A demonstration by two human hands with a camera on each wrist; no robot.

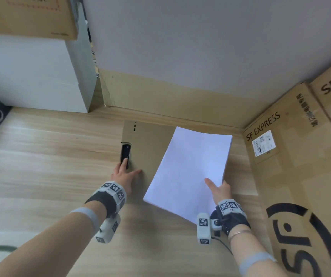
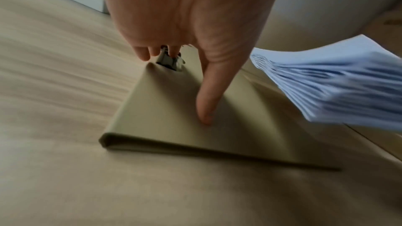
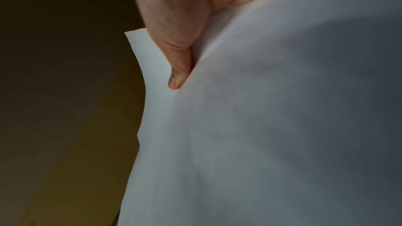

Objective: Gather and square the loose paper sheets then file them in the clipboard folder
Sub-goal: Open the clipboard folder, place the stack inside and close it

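Note:
A tan clipboard folder lies flat on the wooden table, with its black clip at the left edge. My left hand rests its fingers on the clip, and its thumb presses straight down on the board. My right hand grips a thick stack of white paper sheets by its near right corner, thumb on top. The stack hangs tilted above the folder's right half, bowed slightly. Paper fills most of the right wrist view and hides the fingers beneath.
SF Express cardboard boxes stand close along the right. A white box with a cardboard box on top stands at the back left. A wall with a tan cardboard strip runs behind the folder. Bare wooden table spreads to the left.

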